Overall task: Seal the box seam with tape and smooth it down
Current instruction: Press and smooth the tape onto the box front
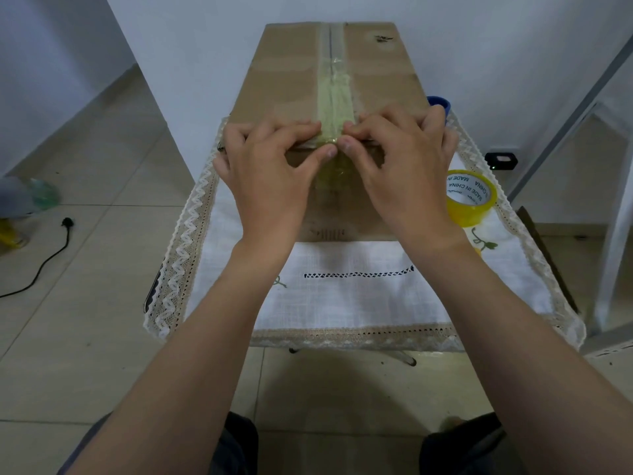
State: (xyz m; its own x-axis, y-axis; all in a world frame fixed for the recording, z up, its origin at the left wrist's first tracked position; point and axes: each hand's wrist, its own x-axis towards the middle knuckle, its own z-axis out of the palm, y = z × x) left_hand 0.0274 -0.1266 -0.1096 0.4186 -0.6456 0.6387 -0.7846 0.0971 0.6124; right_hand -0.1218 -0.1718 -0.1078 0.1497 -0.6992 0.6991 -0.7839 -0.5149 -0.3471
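A long brown cardboard box [291, 77] lies on a small table, its closed top flaps meeting in a centre seam. A strip of yellowish clear tape [334, 94] runs along that seam and folds down over the near end face. My left hand [270, 173] and my right hand [400, 166] rest side by side on the box's near top edge. Their fingertips and thumbs press on the tape where it bends over the edge. Neither hand holds anything. The yellow tape roll [469, 197] stands on the table to the right of the box.
A white cloth with lace trim [359, 289] covers the table. A blue object [440, 104] peeks out behind the box's right side. A black cable with plug [51, 255] lies on the tiled floor at left. White frame bars [613, 234] stand at right.
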